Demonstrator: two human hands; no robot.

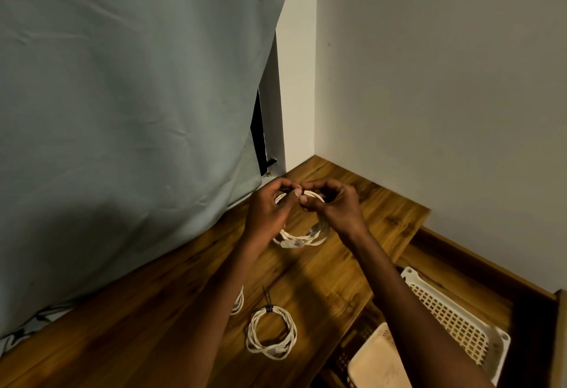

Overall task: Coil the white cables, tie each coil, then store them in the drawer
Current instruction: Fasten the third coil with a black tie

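Both my hands pinching top of white cable coil (299,235), left hand (270,209) beside right hand (334,206), coil dangling just above worktop (184,311).

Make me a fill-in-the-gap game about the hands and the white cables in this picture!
1. The left hand and right hand hold a coil of ____ cable above the wooden desk.
2. Near the desk's front edge lies a finished coil fastened with a ____ tie.
3. The white basket sits in the open ____.

Missing words: white; black; drawer
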